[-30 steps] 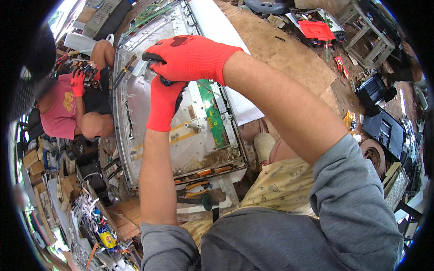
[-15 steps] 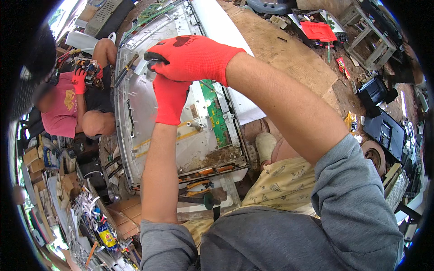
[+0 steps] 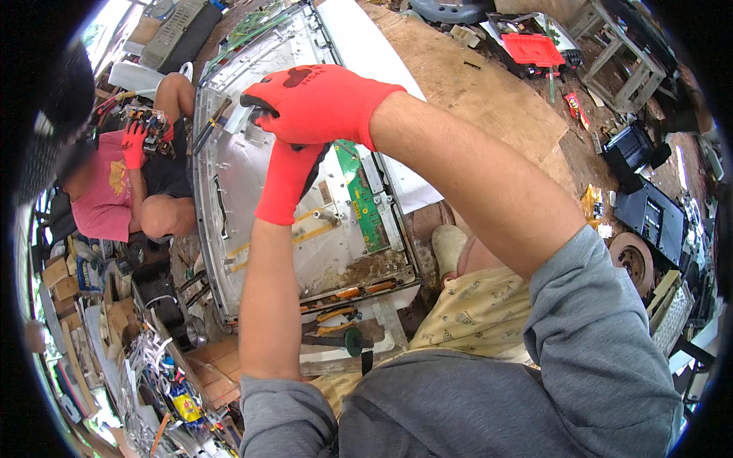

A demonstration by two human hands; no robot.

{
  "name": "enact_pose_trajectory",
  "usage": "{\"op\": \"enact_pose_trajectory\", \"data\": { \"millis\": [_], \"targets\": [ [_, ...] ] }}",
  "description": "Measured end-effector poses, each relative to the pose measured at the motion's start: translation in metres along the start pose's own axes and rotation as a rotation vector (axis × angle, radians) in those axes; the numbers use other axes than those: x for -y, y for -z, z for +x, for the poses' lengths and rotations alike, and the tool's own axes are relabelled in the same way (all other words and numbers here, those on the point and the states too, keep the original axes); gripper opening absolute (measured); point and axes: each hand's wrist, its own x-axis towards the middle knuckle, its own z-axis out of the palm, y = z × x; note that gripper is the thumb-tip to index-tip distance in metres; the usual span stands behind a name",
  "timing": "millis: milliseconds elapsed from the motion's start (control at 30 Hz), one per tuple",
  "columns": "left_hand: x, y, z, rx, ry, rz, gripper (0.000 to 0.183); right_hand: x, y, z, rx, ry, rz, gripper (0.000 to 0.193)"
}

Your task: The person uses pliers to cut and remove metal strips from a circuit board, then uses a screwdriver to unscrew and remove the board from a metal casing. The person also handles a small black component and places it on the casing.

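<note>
Metal panel, large and grey, is seen lying flat on the ground before the person, with a green circuit board fixed near its right edge. Above its upper part, the right hand in a red glove is closed around a dark-handled tool. The left hand, also gloved, is pressed together just beneath it.

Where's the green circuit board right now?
In the head view, the green circuit board sits on the right side of the big metal panel, just below the right hand and right of the left hand.
</note>
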Motion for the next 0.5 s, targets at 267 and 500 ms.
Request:
{"op": "enact_pose_trajectory", "data": {
  "millis": [267, 500],
  "targets": [
    [-0.015, -0.017, -0.004, -0.063, -0.053, 0.075, 0.028, -0.001, 0.011, -0.005, -0.006, -0.036, -0.212, 0.033],
    [0.005, -0.024, -0.008, 0.096, 0.032, -0.175, 0.032, -0.002, 0.015, -0.004, 0.023, 0.042, -0.135, 0.032]
  ]
}}
